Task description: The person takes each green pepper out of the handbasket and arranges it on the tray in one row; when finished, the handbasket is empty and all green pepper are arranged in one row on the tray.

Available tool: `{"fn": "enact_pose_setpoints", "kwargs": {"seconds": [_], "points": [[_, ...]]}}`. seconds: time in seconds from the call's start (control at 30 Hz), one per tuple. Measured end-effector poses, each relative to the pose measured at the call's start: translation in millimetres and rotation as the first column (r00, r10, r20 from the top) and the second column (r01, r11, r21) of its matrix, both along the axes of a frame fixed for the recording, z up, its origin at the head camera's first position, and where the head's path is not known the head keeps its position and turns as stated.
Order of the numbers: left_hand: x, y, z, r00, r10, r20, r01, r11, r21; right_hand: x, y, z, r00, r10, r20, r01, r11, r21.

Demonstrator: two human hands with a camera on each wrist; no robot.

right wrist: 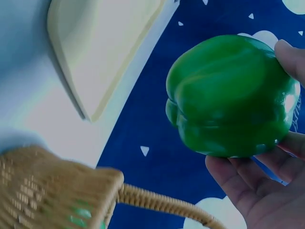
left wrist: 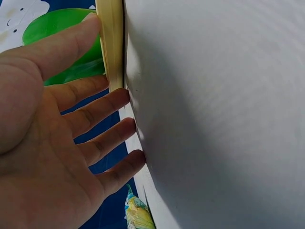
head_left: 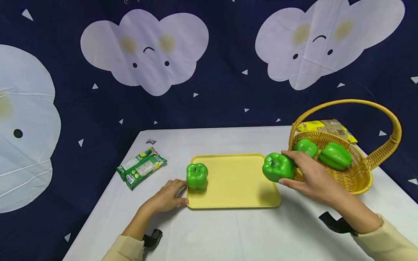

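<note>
My right hand (head_left: 313, 177) grips a green bell pepper (head_left: 277, 167) above the right end of a yellow tray (head_left: 235, 181). In the right wrist view, thumb and fingers lie on opposite sides of that pepper (right wrist: 233, 95). Another green bell pepper (head_left: 197, 176) stands on the tray's left end. Beside it, my left hand (head_left: 168, 196) touches the tray's left edge with thumb and fingertips, its fingers fairly straight and spread in the left wrist view. Two more green peppers, one rounded (head_left: 306, 147) and one longer (head_left: 335, 156), lie in the wicker basket (head_left: 360, 181).
The basket's tall handle (head_left: 349, 101) arches up at the right. Behind the basket lies a yellow packet (head_left: 326, 127). A green snack packet (head_left: 141, 167) and a small wrapper (head_left: 151, 141) are on the left of the white table (head_left: 209, 232). A dark blue cloud-patterned cloth (head_left: 228, 108) hangs behind.
</note>
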State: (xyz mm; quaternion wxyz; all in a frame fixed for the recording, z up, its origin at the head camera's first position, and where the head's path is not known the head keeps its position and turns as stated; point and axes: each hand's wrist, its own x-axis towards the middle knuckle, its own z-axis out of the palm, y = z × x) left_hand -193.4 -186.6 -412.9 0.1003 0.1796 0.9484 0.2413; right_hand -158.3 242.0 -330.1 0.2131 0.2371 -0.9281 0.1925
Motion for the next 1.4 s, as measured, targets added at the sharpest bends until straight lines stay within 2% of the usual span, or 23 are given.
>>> {"fn": "enact_pose_setpoints", "kwargs": {"seconds": [0.17,0.43,0.73,1.2,1.4], "points": [[-0.4,0.0,-0.4,1.000,0.004,-0.001,-0.004,1.000,-0.003,-2.8,-9,-5.9,1.000,0.017,0.013,-0.016,0.999,-0.041],[-0.2,-0.1,-0.7,1.000,0.001,0.001,-0.001,1.000,0.001,-11.7,-21,-19.5,0.997,0.071,-0.018,-0.072,0.994,-0.076],[0.8,0.2,-0.5,1.000,0.000,-0.003,0.000,1.000,0.000,-24.6,-34,-33.0,0.990,0.135,0.037,-0.125,0.972,-0.197],[2.4,1.3,2.3,1.000,-0.006,-0.014,0.005,1.000,-0.006,-35.5,-55,-44.0,0.979,0.183,0.094,-0.148,0.944,-0.295],[2.9,1.4,2.3,1.000,-0.003,-0.010,0.003,1.000,-0.005,-40.5,-64,-48.5,0.973,0.175,0.152,-0.123,0.947,-0.298]]}}
